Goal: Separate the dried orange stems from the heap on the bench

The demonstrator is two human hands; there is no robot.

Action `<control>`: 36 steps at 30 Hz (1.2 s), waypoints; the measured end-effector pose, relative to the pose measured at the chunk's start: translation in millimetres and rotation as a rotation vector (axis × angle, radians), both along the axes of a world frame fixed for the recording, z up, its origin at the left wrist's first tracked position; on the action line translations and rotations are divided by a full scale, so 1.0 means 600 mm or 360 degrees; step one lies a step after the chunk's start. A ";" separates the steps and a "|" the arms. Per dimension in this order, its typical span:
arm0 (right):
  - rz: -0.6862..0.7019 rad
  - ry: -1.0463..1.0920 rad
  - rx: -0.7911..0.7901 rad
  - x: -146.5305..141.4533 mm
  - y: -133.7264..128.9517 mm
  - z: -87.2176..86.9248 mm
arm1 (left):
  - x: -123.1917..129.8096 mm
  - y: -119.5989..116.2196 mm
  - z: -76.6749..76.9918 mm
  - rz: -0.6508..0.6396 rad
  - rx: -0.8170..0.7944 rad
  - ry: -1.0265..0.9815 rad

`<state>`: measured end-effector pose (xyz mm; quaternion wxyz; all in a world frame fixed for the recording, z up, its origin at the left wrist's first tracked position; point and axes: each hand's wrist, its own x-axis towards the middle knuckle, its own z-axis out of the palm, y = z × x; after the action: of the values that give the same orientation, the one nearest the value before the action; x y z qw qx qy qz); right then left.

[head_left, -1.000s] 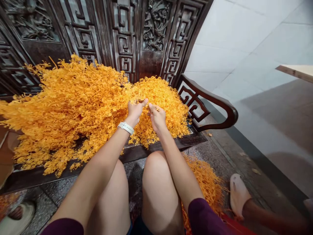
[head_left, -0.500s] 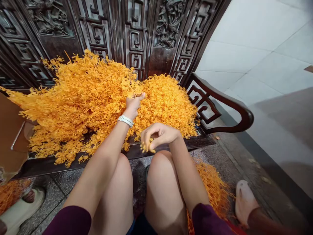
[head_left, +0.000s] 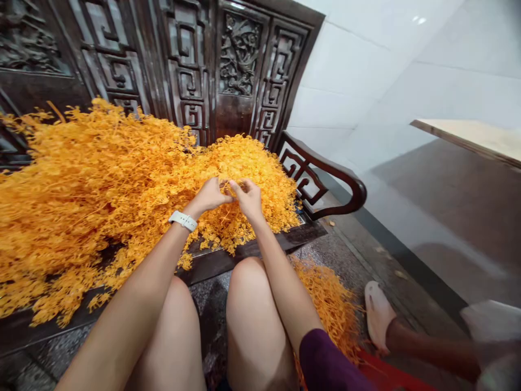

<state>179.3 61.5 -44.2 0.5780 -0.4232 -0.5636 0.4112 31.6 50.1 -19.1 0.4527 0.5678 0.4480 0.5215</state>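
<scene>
A large heap of orange flower sprigs [head_left: 134, 168] covers the seat of the dark carved wooden bench. Over the heap's right part, my left hand [head_left: 212, 195], with a white watch band on its wrist, has its thumb and fingers closed around a thin orange sprig [head_left: 226, 214]. Right beside it, my right hand [head_left: 249, 200] bends its thumb and fingers toward the same spot, pinching at the orange pieces between the two hands. The fingertips blend with the orange behind them, so the exact grip is partly hidden.
The bench's curved armrest [head_left: 337, 190] rises right of the heap. On the floor by my right leg lies a pile of thin orange stems [head_left: 329, 298]. Another person's foot in a pale clog [head_left: 378, 315] is beyond it. A wooden board edge [head_left: 468, 141] juts out at right.
My right hand has lifted from above my knee to meet my left hand over the heap. My left hand has drawn its pointing finger in. The view has swung to the right.
</scene>
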 end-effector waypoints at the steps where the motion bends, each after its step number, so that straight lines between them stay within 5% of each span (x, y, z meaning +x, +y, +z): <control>1: 0.0020 -0.0022 0.0013 0.000 0.002 -0.003 | 0.003 -0.003 0.000 -0.0092 0.0036 0.0051; 3: 0.0014 0.0028 -0.0012 0.003 0.005 -0.008 | 0.009 -0.009 0.001 -0.0194 0.0021 0.0084; 7: -0.0025 0.0420 -0.0174 0.013 0.010 -0.014 | 0.021 -0.013 0.002 -0.0049 -0.0284 -0.0244; 12: 0.0252 0.0953 -0.0406 0.019 -0.008 0.001 | 0.037 -0.005 0.009 0.0177 -0.0344 -0.0591; 24: 0.0409 0.0834 -0.0162 0.019 -0.041 0.035 | 0.103 0.015 0.037 0.0644 -0.0365 -0.0824; 27: 0.0572 0.0708 -0.0029 0.026 -0.063 0.052 | 0.088 0.031 0.028 0.0843 -0.0362 -0.0869; 30: 0.1084 0.0439 0.0107 0.034 -0.105 0.079 | 0.047 0.047 0.010 0.1005 -0.0459 -0.0906; 33: 0.1562 0.0436 0.0187 0.039 -0.128 0.098 | 0.011 0.052 -0.006 0.0913 -0.0407 -0.0906; 36: 0.1299 0.0812 0.0090 0.042 -0.100 0.089 | 0.004 0.051 -0.007 0.0747 -0.0351 -0.1018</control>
<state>204.4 1.4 9.4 0.5005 -0.0372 -0.5350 0.6797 34.0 80.7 -23.1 0.4959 0.2075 0.4553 0.7098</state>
